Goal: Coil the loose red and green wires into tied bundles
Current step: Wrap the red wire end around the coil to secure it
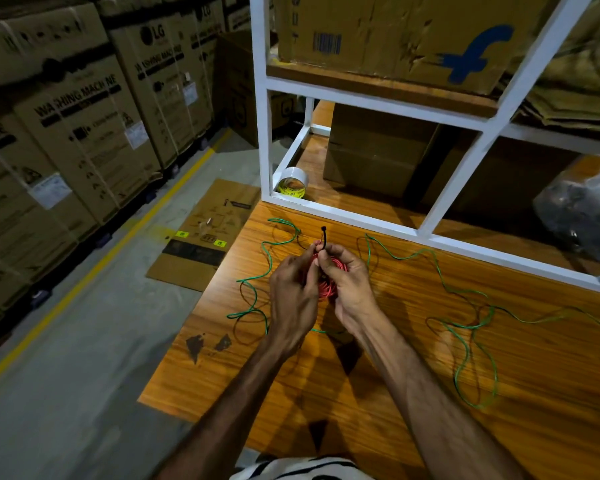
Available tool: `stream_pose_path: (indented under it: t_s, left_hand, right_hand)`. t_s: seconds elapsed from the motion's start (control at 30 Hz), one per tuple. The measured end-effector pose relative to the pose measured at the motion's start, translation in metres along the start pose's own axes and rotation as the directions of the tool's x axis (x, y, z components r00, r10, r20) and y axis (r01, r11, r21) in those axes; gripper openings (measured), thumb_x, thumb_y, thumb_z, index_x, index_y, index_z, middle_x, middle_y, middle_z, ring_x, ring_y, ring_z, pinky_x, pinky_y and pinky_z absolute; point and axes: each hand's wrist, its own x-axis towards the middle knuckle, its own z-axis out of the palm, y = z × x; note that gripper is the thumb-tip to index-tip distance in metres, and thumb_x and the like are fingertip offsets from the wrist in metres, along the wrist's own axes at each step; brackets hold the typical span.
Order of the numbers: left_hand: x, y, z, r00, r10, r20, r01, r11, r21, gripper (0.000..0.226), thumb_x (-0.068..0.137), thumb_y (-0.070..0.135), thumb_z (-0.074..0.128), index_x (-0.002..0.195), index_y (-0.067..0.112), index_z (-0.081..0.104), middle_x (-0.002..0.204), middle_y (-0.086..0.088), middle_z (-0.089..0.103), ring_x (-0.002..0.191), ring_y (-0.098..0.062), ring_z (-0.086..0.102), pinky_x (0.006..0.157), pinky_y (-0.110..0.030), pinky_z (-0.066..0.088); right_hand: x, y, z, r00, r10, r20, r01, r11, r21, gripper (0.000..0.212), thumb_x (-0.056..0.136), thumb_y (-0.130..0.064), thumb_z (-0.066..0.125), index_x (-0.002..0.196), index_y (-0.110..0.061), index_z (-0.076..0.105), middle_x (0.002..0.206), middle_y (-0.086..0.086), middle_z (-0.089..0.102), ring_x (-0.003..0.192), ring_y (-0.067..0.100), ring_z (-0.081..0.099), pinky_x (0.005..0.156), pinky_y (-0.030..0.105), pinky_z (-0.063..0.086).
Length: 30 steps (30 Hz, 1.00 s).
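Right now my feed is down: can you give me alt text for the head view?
Both hands, left hand and right hand, hold a coiled red wire above a wooden table, the right fingers pinching a black tie that sticks up from the coil. A loose green wire sprawls uncoiled across the table to both sides, and a tape roll sits by a white shelf frame.

Wooden table (413, 393); loose green wire (465, 327)

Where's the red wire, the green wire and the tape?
red wire (327, 291), head view, on the coil's lower loops between the hands
green wire (465, 341), head view, on a loose loop lying on the table
tape (293, 187), head view, on the roll's side
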Motion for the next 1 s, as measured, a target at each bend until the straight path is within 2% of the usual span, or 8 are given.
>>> stream_pose_path:
  t_s: [0.17,0.33,0.47,0.6,0.7,0.83,0.9,1.0]
  left_hand:
    - [0.000,0.002,-0.002,1.000,0.011,0.025,-0.011,1.000,-0.008,0.036,0.103,0.023,0.058,0.137,0.029,0.064,0.093,-0.003,0.065,0.085,-0.012,0.065,0.072,-0.041,0.055]
    - [0.005,0.001,-0.008,0.990,0.100,0.096,-0.105,0.993,0.048,0.041,0.098,0.021,0.061,0.139,0.022,0.063,0.092,-0.006,0.066,0.084,-0.017,0.064,0.073,-0.041,0.055]
    - [0.007,0.002,-0.011,0.986,0.116,0.118,-0.126,0.989,0.083,0.048,0.091,0.019,0.066,0.139,0.020,0.063,0.092,-0.007,0.065,0.082,-0.017,0.063,0.072,-0.039,0.055]
    - [0.008,0.003,-0.011,0.989,0.117,0.090,-0.125,0.988,0.089,0.046,0.091,0.019,0.069,0.137,0.019,0.064,0.089,-0.007,0.065,0.077,-0.018,0.063,0.068,-0.040,0.055]
    - [0.008,0.002,-0.010,0.992,0.099,0.074,-0.105,0.991,0.084,0.042,0.093,0.021,0.067,0.135,0.020,0.066,0.086,-0.005,0.064,0.074,-0.018,0.063,0.065,-0.043,0.054]
    - [0.007,0.003,-0.009,0.992,0.097,0.078,-0.103,0.992,0.076,0.041,0.094,0.021,0.066,0.135,0.020,0.066,0.087,-0.003,0.065,0.074,-0.017,0.063,0.062,-0.043,0.054]
    - [0.008,0.004,-0.010,0.989,0.122,0.081,-0.129,0.988,0.091,0.040,0.094,0.020,0.066,0.134,0.020,0.066,0.086,-0.004,0.064,0.073,-0.018,0.063,0.062,-0.043,0.053]
    - [0.011,0.004,-0.013,0.983,0.161,0.087,-0.172,0.975,0.138,0.041,0.093,0.018,0.065,0.134,0.022,0.067,0.086,-0.006,0.063,0.072,-0.021,0.062,0.062,-0.042,0.052]
  right_hand:
    - [-0.003,-0.001,0.000,0.997,0.075,-0.008,-0.074,0.989,0.128,0.014,0.096,0.004,0.062,0.096,-0.008,0.069,0.088,0.003,0.076,0.085,0.015,0.075,0.069,0.027,0.061]
    - [0.000,0.000,-0.001,0.994,0.110,-0.009,-0.105,0.964,0.245,0.014,0.097,0.006,0.058,0.098,-0.004,0.067,0.086,0.005,0.075,0.078,0.015,0.075,0.069,0.027,0.062]
    - [0.000,-0.001,0.000,0.995,0.101,-0.004,-0.098,0.968,0.230,0.011,0.095,0.003,0.060,0.099,-0.004,0.067,0.087,0.005,0.075,0.078,0.015,0.074,0.069,0.028,0.063]
    - [-0.002,-0.001,0.002,0.997,0.076,-0.004,-0.074,0.978,0.197,0.016,0.081,-0.006,0.071,0.096,-0.010,0.067,0.093,0.005,0.074,0.085,0.018,0.072,0.073,0.029,0.063]
    - [-0.004,0.001,0.002,0.997,0.074,-0.007,-0.070,0.975,0.213,0.019,0.088,0.001,0.068,0.099,-0.013,0.062,0.096,0.009,0.073,0.085,0.020,0.073,0.069,0.030,0.063]
    - [-0.005,0.000,0.001,0.995,0.091,-0.039,-0.079,0.967,0.243,0.032,0.093,0.007,0.064,0.114,-0.016,0.054,0.095,0.013,0.075,0.081,0.022,0.075,0.066,0.032,0.064]
    - [-0.005,0.001,0.002,0.994,0.095,-0.055,-0.081,0.973,0.216,0.034,0.094,0.003,0.065,0.122,-0.015,0.057,0.095,0.008,0.076,0.081,0.019,0.075,0.064,0.029,0.062]
    - [-0.005,0.002,0.003,0.996,0.085,-0.035,-0.082,0.994,0.071,0.028,0.097,-0.009,0.066,0.125,-0.012,0.065,0.104,0.004,0.077,0.091,0.014,0.074,0.067,0.023,0.059]
